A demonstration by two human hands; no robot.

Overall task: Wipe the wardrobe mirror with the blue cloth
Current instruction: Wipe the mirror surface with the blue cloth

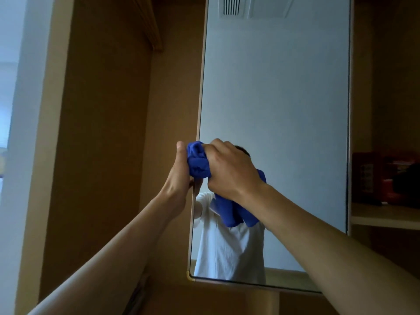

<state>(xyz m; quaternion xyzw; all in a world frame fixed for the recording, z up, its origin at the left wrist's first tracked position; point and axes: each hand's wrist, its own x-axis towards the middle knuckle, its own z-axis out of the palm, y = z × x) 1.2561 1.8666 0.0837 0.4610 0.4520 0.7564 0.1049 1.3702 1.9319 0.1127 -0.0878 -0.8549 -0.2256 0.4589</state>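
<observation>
The tall wardrobe mirror (pixel 277 98) fills the upper right of the view, framed in pale wood. A bunched blue cloth (pixel 197 160) is held in front of the mirror's left edge, at mid height. My right hand (pixel 229 169) is closed over the cloth from the right, and a tail of it hangs down below my wrist. My left hand (pixel 179 171) presses against the cloth's left side with the thumb up. The mirror shows a person in a white shirt behind the cloth.
A brown wardrobe panel (pixel 109 133) stands left of the mirror, with a white wall (pixel 13 110) beyond it. On the right a wooden shelf (pixel 384 214) carries a dark red box (pixel 372 178).
</observation>
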